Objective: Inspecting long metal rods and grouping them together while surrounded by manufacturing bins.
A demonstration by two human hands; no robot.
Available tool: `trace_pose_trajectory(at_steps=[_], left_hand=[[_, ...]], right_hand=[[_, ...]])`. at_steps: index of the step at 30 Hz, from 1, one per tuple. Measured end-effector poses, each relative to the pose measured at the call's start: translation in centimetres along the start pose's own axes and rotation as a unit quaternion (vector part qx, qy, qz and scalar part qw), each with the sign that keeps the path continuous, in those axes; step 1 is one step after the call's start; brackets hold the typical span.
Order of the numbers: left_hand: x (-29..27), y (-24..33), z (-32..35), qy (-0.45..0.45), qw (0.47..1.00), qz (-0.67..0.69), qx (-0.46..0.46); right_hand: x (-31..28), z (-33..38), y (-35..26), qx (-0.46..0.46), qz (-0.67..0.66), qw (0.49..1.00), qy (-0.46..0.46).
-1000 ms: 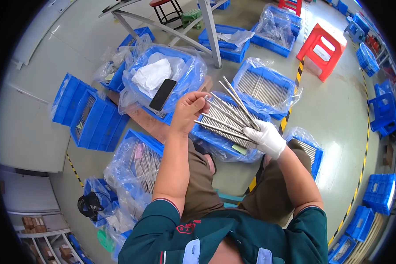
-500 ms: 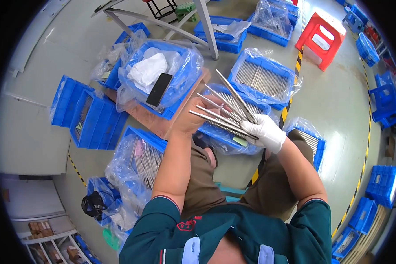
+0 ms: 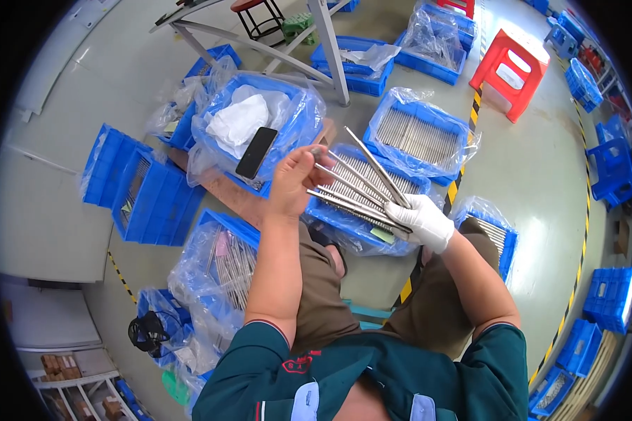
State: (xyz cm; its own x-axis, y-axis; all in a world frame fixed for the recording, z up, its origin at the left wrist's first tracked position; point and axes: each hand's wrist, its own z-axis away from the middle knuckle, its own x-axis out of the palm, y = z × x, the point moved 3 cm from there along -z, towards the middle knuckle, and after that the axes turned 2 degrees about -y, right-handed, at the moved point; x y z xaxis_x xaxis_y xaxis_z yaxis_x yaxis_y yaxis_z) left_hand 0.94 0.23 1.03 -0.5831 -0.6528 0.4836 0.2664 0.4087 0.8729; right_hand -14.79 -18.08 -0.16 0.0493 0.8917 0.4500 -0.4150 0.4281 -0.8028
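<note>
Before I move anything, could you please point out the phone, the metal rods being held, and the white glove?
Phone (image 3: 256, 152): head view, middle of its dark face.
Metal rods (image 3: 378, 167): head view, shaft of the uppermost rod.
White glove (image 3: 428, 222): head view, middle of its fabric.

Grey floor (image 3: 541, 161), glossy. Landmark: middle rod crate (image 3: 340, 223), blue, plastic-lined; floor visible around its near side. Right of it: yellow-black tape line (image 3: 475, 109) stuck down. Beyond, slightly right: second rod crate (image 3: 444, 175), near the tape. Farther beyond-right: red stool (image 3: 494, 56) on its legs. Straight beyond: grey metal table leg (image 3: 337, 59) and another blue crate (image 3: 361, 84). Left: brown board (image 3: 235, 209), cloth-and-phone crate (image 3: 274, 163) apparently on it. Far left: blue crate stack (image 3: 165, 210). Near-left: thin-rod crate (image 3: 244, 228). Near-right: small rod crate (image 3: 507, 254), partly behind a knee.
</note>
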Motion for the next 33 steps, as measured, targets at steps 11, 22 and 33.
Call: trace_pose_trajectory(at_steps=[11,22,33], left_hand=[[1.4,-1.9,-0.6,-0.058,0.993,0.100,0.002],[0.5,-1.6,-0.1,-0.077,0.993,-0.040,-0.077],[2.0,-2.1,0.5,-0.165,0.978,-0.039,-0.125]], right_hand=[[-0.3,0.1,0.1,0.047,0.101,0.994,0.018],[0.7,0.4,-0.2,0.031,0.102,0.994,0.000],[0.9,0.4,-0.5,0.043,0.133,0.990,-0.014]])
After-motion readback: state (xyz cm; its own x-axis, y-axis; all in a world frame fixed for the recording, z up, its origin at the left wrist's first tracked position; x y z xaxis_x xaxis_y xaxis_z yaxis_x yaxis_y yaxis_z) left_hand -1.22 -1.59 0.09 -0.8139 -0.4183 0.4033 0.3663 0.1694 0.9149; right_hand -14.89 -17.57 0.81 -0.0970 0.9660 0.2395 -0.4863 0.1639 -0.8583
